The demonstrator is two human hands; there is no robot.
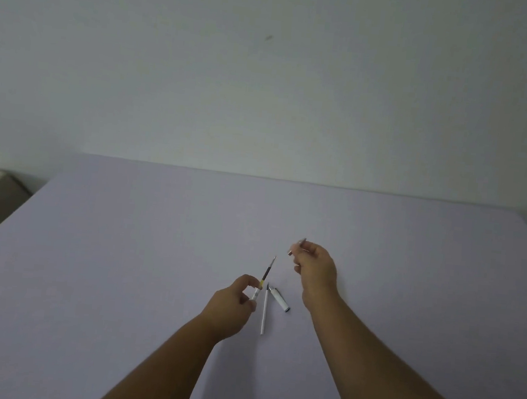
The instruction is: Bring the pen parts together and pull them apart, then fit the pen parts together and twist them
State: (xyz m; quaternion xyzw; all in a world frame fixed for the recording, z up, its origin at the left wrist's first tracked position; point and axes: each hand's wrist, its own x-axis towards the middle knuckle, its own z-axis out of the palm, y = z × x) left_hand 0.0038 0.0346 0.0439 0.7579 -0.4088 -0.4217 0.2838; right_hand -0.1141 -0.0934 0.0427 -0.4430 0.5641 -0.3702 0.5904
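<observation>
Head view: left hand (236,296) pinches a slim black-and-yellow pen refill (264,276) above the lilac bench (122,250); right hand (315,265) grips a small silver pen tip (296,247). Likely mid-reassembly; next calls for aligning parts.

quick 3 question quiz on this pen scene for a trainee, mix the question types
1. True or false: the left hand holds a pen refill with its tip pointing away from the person.
2. How many loose pen parts lie on the table between the hands?
3. The right hand pinches: A) a small pen piece B) a cup C) nothing

Key: 1 true. 2 two, a thin white tube and a short white cap. 3 A.
</observation>
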